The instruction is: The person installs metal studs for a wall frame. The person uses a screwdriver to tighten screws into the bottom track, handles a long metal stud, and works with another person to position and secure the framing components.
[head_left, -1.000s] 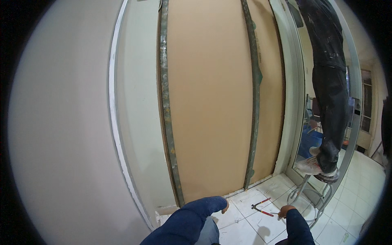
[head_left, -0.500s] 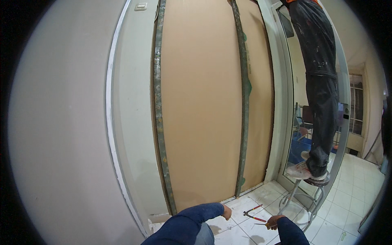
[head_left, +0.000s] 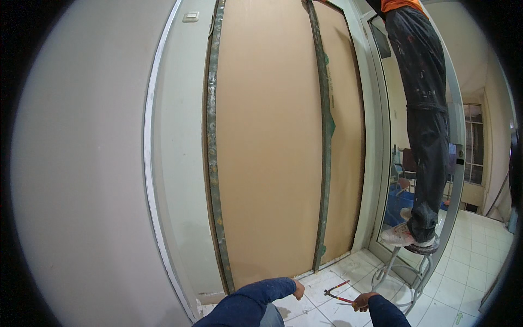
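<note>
My left hand (head_left: 298,290), in a dark blue sleeve, hangs at the lower middle with fingers curled together and nothing visible in them. My right hand (head_left: 363,301), lower right of middle, grips a small screwdriver with a yellowish handle, partly covered by the fingers. Red-and-black handled pincers (head_left: 336,286) lie opened out on the white tiled floor (head_left: 310,310) between my hands, their lower handle appearing beside my right hand. Ahead stands a tan board panel (head_left: 267,147) with two upright metal channels (head_left: 213,152), one at its left, one right of centre.
Another person's legs (head_left: 427,136) in dark, paint-marked trousers stand on a round metal stool (head_left: 392,261) at the right, against a glass door (head_left: 455,191). A pale wall (head_left: 81,163) fills the left; a switch (head_left: 190,17) is high up. Beyond the glass are chairs (head_left: 406,163).
The view has tilted up and turned slightly right, showing the other person's orange top and the wall switch. My right hand has come closer to the pincers' lower handle; my left barely moves.
</note>
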Motion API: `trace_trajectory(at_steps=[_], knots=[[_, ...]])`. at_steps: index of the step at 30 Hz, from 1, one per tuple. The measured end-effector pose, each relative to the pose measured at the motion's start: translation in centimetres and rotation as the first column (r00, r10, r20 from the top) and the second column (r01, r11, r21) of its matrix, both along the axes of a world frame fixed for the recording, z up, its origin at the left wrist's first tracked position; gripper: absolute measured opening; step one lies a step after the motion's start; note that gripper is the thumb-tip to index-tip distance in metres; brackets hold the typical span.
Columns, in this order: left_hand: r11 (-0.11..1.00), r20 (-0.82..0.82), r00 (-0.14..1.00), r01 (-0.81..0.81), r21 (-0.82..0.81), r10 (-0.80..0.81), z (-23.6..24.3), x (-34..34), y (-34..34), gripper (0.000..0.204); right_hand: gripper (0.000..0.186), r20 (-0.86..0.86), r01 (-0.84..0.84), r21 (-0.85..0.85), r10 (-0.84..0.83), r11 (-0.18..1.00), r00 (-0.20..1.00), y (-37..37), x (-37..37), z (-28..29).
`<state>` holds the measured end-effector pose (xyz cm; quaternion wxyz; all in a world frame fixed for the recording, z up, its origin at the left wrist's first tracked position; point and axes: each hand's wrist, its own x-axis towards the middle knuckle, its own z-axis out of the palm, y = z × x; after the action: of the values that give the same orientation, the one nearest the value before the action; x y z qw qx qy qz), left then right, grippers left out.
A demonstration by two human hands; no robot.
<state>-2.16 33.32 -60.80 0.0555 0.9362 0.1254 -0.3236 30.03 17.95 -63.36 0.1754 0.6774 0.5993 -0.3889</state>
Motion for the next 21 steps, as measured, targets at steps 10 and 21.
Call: trace_trajectory(at_steps=[10, 21], knots=[[0.999, 0.005, 1.0, -0.028, 0.038, 0.028, 0.2, -0.8, -0.1, 0.038, 0.024, -0.12, 0.082, 0.025, -0.079, 0.996, 0.99, -2.1, -1.6, 3.8], [0.994, -0.059, 0.992, -0.11, 0.022, 0.112, 0.4, -0.5, -0.1, 0.041, 0.038, -0.093, 0.097, -0.015, -0.098, 0.995, 0.991, 0.6, 1.1, -1.1]])
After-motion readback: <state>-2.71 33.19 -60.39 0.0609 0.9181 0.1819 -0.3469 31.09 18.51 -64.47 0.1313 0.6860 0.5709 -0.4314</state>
